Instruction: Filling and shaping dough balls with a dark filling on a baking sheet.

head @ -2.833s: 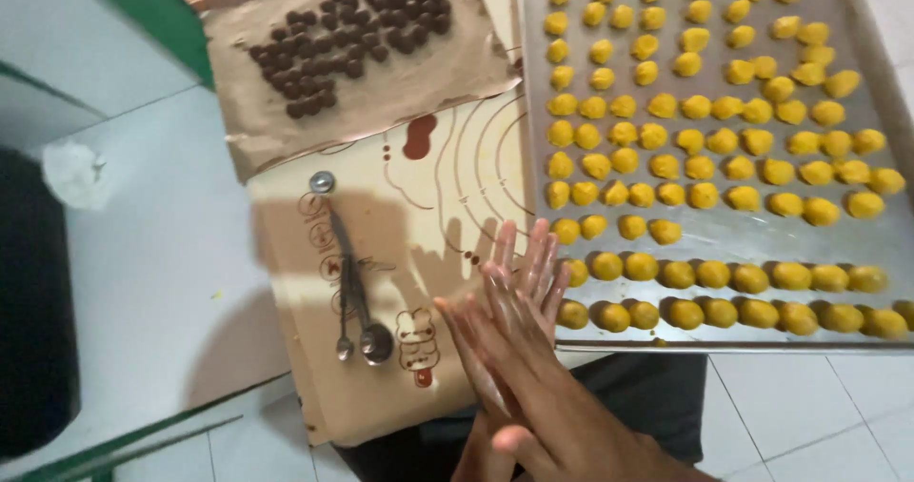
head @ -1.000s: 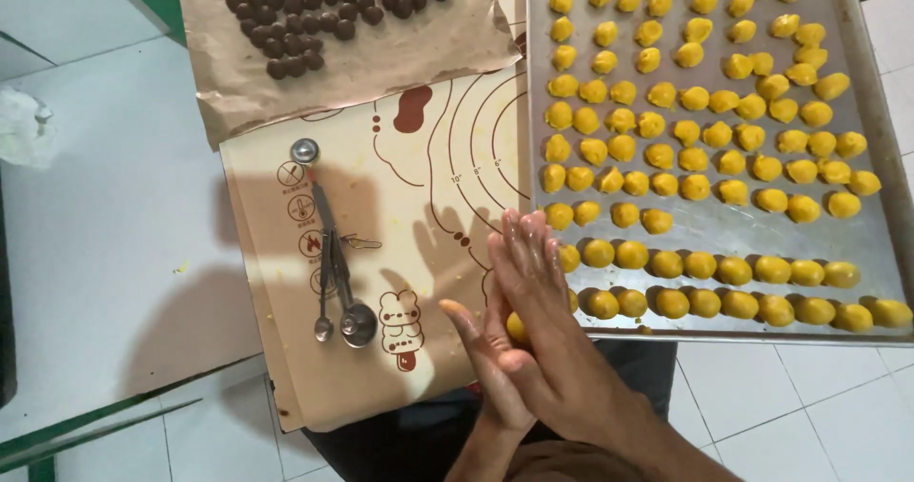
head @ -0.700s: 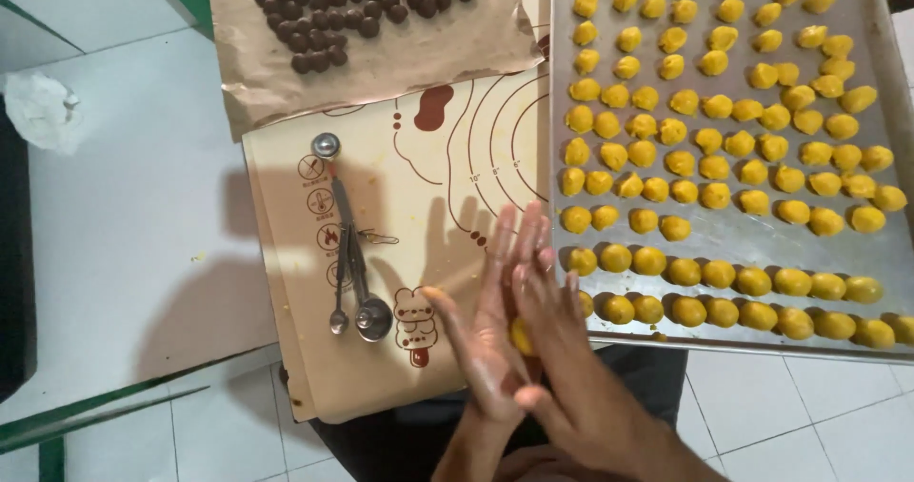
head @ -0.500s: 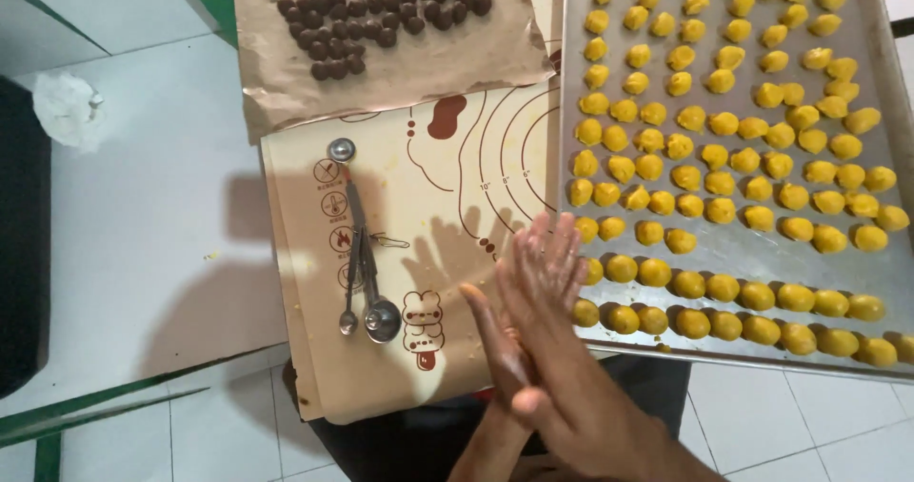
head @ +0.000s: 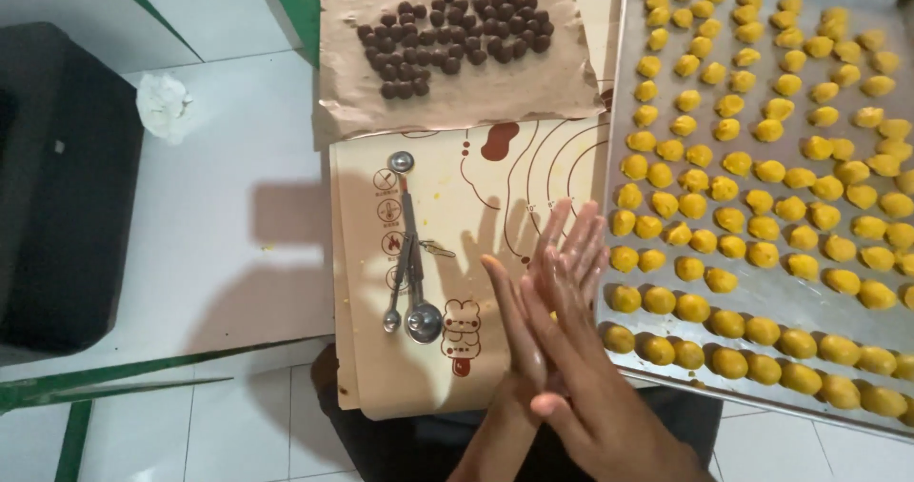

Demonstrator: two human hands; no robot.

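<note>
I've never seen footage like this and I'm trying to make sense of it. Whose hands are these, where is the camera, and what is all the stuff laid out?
The camera sits on a person's head and looks straight down, so these are that person's own bare hands. The left hand and right hand are pressed palm to palm over a beige baking mat; whether anything lies between them is hidden. On the mat lie metal measuring spoons. To the right, a metal tray holds rows of yellow dough balls. Above the mat, brown paper carries small dark balls. A crumpled white tissue lies at left.
</note>
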